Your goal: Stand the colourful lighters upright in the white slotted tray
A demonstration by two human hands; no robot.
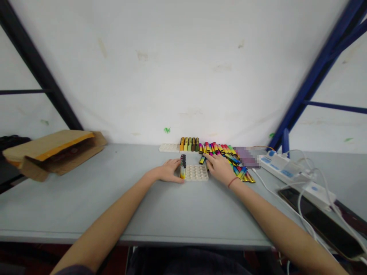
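so the left hand (168, 170) lies loose against the slotted tray (197, 175) between both hands, probably bracing it by the upright lighters (182, 168), while the right hand (219, 167) dips into the loose pile (231, 153) just beyond it, can't tell its grip.

My left hand (169, 170) and my right hand (219, 168) are both bare. My left forearm (114, 217) and my right forearm (275, 225) are bare too, along all the length that shows. On the right wrist I wear a thin red band (233, 182). It goes once around, like a cord or a string, but it is too small to say the material. At the lower left corner, on my left arm, shows the edge of a dark sleeve (66, 270), with a slightly purple tone. At the very bottom, in the middle, some dark cloth (183, 261) shows; which piece of clothing it is, I cannot tell.
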